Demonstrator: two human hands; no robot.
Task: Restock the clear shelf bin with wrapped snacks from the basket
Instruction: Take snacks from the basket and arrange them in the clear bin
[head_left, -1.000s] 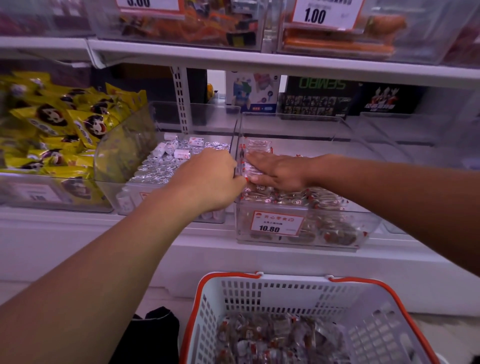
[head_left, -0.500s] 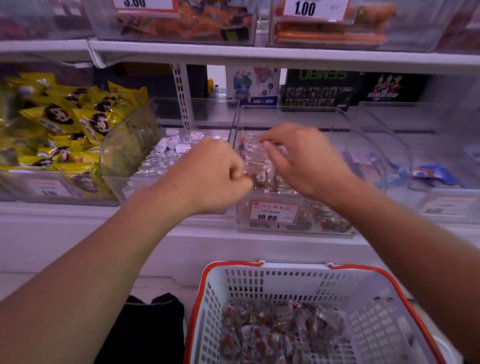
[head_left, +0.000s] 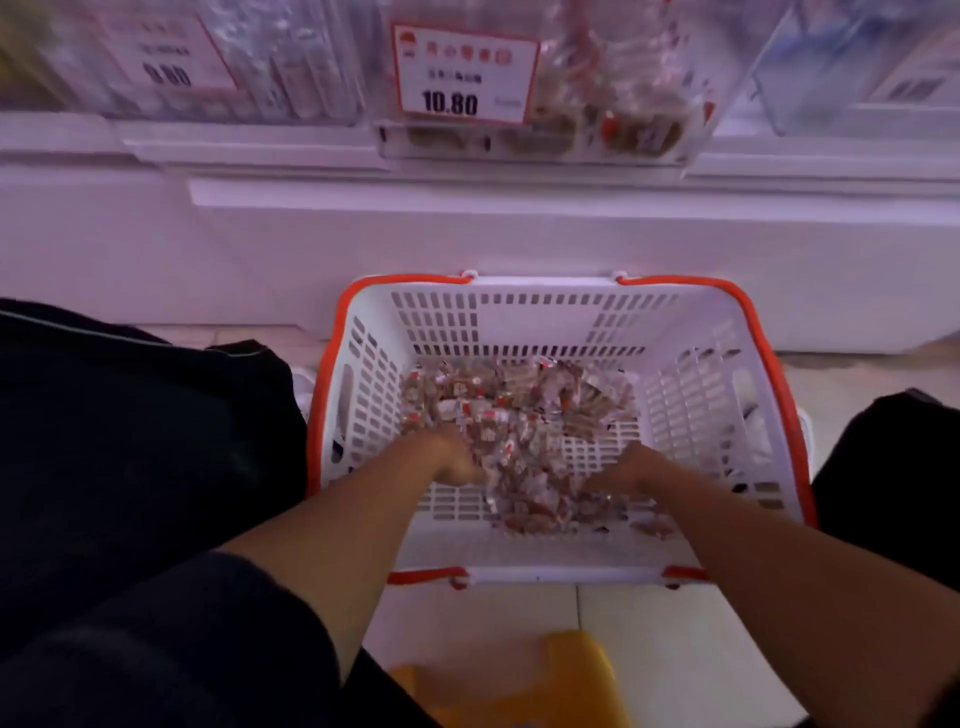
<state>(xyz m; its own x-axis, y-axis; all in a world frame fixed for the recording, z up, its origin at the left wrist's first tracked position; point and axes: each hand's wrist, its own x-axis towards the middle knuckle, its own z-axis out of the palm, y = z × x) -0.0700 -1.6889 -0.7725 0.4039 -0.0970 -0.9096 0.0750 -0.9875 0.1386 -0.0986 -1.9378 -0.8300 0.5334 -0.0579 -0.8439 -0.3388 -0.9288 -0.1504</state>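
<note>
Grip: left hand (head_left: 457, 460) and right hand (head_left: 621, 470) dig into small clear-wrapped red-brown snacks (head_left: 519, 421), fingers buried, closure cannot tell | Place: snacks heaped mid-floor of white slotted plastic basket with orange rim (head_left: 691, 395) | Handling: light, slippery, crinkly; scoop underneath | Change: hands earlier at clear plastic shelf bin (head_left: 649, 78), now below.

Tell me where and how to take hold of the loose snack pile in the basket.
Probably scoop the wrapped snacks from above, left hand and right hand closing in from both sides: small loose packets lie heaped on the basket floor, its top open.
</note>
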